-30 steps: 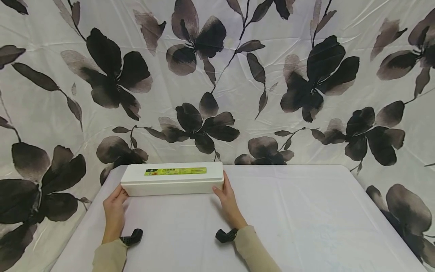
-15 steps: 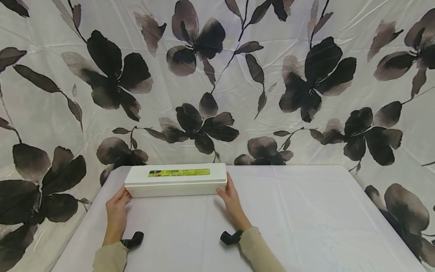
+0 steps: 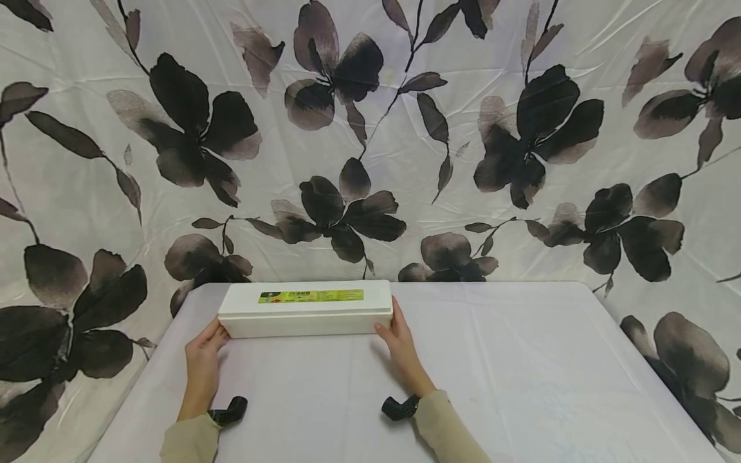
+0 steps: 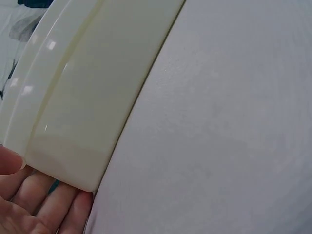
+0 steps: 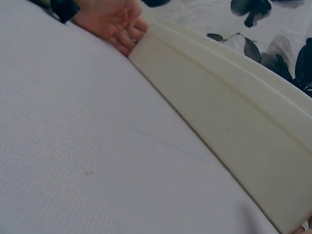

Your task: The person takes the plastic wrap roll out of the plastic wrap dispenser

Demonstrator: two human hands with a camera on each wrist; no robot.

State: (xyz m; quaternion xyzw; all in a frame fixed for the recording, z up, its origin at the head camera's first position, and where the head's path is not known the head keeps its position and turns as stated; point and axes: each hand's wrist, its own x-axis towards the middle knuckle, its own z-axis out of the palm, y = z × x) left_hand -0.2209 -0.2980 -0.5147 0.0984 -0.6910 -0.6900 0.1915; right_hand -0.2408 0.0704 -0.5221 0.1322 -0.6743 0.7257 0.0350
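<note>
A long white lidded box [image 3: 307, 325] lies lengthwise near the table's far edge, with a yellow-green printed label [image 3: 311, 296] on its lid. My left hand [image 3: 204, 357] holds its left end. In the left wrist view, that hand's thumb [image 4: 9, 161] is by the lid's edge and its fingers [image 4: 46, 197] lie against the end of the box. At the right end, my right hand [image 3: 403, 350] grips the corner, thumb on the front face and fingers round the end. Only a sliver of the right hand [image 5: 303, 229] shows in the right wrist view. The lid is down, so the inside is hidden.
A white cloth covers the table [image 3: 521, 373]. Behind it hangs a white curtain [image 3: 440, 212] with dark flowers. Each wrist wears a black camera mount, the left one [image 3: 231, 411] and the right one [image 3: 399, 408], low over the table.
Both hands have shifted the box a little to the right along the table, keeping their hold on its ends. The lid has stayed down.
</note>
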